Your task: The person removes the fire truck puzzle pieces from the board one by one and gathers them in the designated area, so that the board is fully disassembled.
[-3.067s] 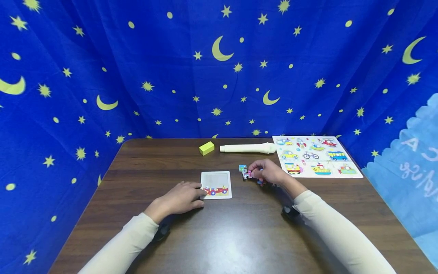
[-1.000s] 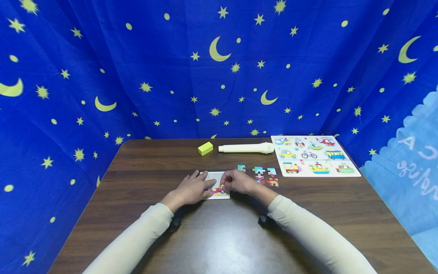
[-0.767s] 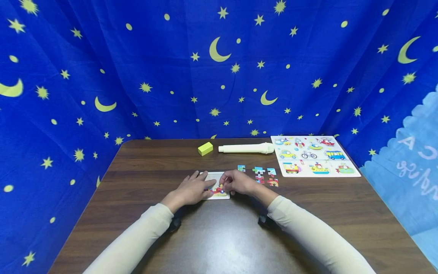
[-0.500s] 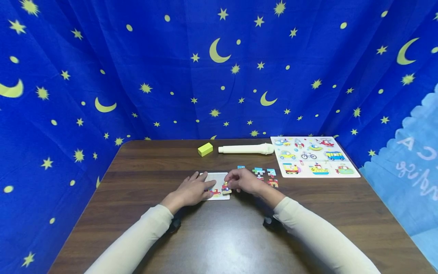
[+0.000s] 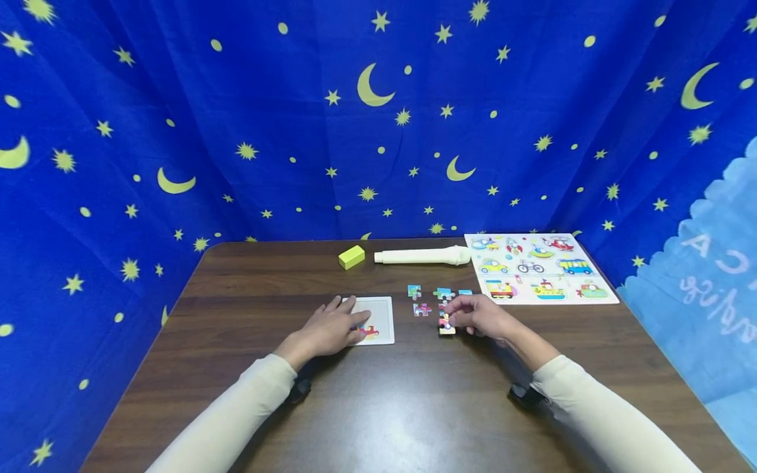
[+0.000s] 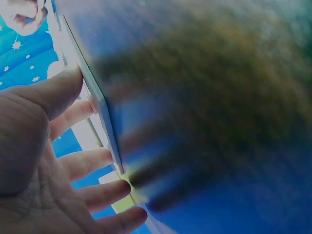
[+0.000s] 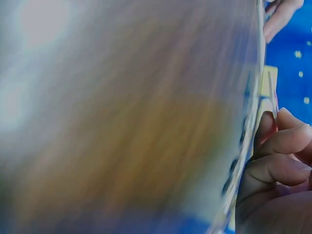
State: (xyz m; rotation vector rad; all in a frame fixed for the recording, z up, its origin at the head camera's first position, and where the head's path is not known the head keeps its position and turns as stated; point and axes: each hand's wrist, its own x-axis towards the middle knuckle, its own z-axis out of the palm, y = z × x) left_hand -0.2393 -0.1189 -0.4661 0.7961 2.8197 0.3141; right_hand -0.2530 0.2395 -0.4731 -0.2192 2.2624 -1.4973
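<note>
In the head view my left hand [image 5: 328, 332] lies with fingers spread on the left part of a small white puzzle tray [image 5: 383, 318]. A red picture piece [image 5: 370, 332] shows in the tray's lower part, partly under the thumb. My right hand [image 5: 485, 320] pinches a jigsaw piece [image 5: 446, 326] between thumb and fingertips, right of the tray. Seen edge-on in the right wrist view, the pinched jigsaw piece [image 7: 272, 92] is thin. Loose jigsaw pieces lie around that hand: a blue-green one [image 5: 414, 291], a pink-red one [image 5: 422, 309] and others partly hidden behind the fingers.
A yellow block [image 5: 351, 257] and a cream microphone-shaped object [image 5: 422, 255] lie along the back of the brown table [image 5: 284, 269]. At back right is a white board with vehicle pictures [image 5: 541, 269]. A blue star-and-moon curtain [image 5: 296, 98] hangs behind.
My right hand has lifted the jigsaw piece from the tray's right side and carried it right, to beside the loose pieces. My left hand has stayed on the tray.
</note>
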